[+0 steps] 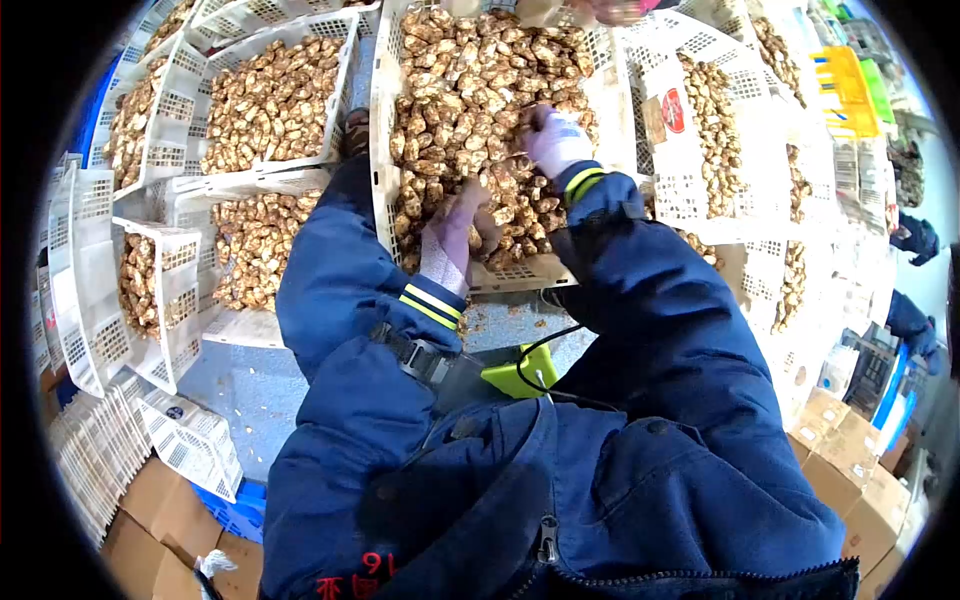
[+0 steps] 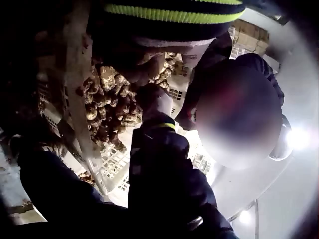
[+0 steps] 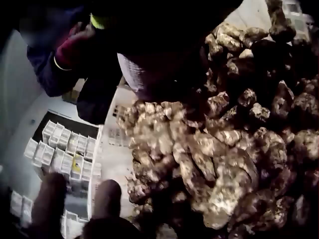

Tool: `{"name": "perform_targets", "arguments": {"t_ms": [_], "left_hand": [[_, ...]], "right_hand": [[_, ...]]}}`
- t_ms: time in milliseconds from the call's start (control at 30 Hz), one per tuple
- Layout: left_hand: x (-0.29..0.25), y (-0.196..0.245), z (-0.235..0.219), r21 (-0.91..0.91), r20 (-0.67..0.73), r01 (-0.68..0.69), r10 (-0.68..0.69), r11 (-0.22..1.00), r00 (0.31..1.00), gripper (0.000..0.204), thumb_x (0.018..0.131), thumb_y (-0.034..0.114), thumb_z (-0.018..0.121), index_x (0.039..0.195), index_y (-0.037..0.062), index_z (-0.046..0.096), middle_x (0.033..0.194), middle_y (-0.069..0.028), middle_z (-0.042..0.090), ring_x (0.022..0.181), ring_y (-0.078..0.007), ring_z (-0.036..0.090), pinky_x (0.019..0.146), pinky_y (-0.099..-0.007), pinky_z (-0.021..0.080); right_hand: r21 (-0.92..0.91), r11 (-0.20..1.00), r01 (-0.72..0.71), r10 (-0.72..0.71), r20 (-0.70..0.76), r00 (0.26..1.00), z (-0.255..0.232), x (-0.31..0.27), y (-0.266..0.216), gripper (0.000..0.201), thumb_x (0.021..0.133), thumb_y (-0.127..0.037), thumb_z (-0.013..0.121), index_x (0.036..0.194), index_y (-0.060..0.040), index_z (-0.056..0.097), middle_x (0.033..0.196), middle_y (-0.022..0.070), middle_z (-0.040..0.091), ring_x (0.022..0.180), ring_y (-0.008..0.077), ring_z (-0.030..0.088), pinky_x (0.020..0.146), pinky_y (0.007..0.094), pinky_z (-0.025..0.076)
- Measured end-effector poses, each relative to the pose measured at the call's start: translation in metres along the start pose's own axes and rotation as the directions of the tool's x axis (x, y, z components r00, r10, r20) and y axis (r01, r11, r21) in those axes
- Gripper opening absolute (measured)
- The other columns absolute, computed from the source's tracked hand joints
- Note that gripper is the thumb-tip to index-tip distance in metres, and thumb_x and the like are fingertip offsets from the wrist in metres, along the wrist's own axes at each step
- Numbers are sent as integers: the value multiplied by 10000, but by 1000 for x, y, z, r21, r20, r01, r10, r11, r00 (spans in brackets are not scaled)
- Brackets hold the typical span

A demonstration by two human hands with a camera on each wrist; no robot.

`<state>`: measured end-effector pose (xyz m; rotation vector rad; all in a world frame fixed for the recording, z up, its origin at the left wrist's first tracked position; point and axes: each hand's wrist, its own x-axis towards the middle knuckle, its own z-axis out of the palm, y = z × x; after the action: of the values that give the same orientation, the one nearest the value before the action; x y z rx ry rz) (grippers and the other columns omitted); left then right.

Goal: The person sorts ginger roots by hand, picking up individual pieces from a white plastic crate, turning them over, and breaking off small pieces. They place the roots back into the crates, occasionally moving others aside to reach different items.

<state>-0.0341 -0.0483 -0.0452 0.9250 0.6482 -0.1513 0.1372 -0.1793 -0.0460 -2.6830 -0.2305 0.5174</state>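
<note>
A large white crate (image 1: pixel 385 120) holds a heap of knobbly brown-and-cream mushroom-like pieces (image 1: pixel 470 75). Low in this crate is my left hand (image 1: pixel 452 238), gloved in pale purple, its thumb raised apart from the fingers over the heap. Two of its digits stand up with a gap between them in the right wrist view. Farther up and to the right, my gloved right hand (image 1: pixel 556 142) reaches down into the pieces, fingertips among them. Close under the right wrist lie clumped pieces (image 3: pixel 219 164). I cannot tell whether the right fingers hold one.
More white crates of the same pieces stand left (image 1: pixel 270 100) and right (image 1: pixel 710 140). Another person's hand (image 1: pixel 615 10) shows at the crate's far end. Cardboard boxes (image 1: pixel 850 460) stand at lower right, and flat white stacked panels (image 1: pixel 95 465) at lower left.
</note>
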Motion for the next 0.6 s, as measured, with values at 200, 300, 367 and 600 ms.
{"name": "perform_targets", "arguments": {"t_ms": [200, 300, 367, 600], "left_hand": [[-19, 23, 22, -59, -29, 144, -145, 988, 989, 490, 858, 393, 640, 1183, 33, 567, 912, -92, 628, 676, -163, 610, 538, -271, 497], [-16, 22, 12, -15, 137, 144, -141, 989, 981, 408, 846, 329, 657, 1121, 34, 595, 955, -87, 624, 768, -179, 629, 599, -282, 536], [-2, 4, -4, -81, 274, 56, -32, 995, 961, 353, 839, 287, 661, 1078, 33, 608, 983, -85, 622, 844, -193, 641, 661, -293, 556], [-15, 25, 12, -232, 138, 154, -124, 960, 983, 399, 870, 376, 620, 987, -3, 570, 970, -162, 617, 869, -293, 655, 757, -411, 569]], "right_hand": [[763, 631, 141, -569, 332, 753, -30, -30, 7, 372, 864, -187, 594, 1224, -97, 580, 1050, 123, 658, 801, 213, 636, 675, 324, 524], [209, 930, 301, -310, 9, 951, -26, -15, -24, 392, 889, -248, 565, 1246, -85, 571, 1093, 181, 644, 915, 274, 647, 817, 344, 512], [50, 933, 358, -361, 84, 929, 8, 4, -25, 418, 858, -267, 567, 1240, -95, 574, 1132, 207, 622, 1007, 339, 622, 870, 390, 494], [189, 955, 230, -224, -52, 973, 23, 3, -3, 217, 792, -188, 614, 988, -108, 666, 906, 152, 677, 869, 317, 652, 780, 410, 510]]}}
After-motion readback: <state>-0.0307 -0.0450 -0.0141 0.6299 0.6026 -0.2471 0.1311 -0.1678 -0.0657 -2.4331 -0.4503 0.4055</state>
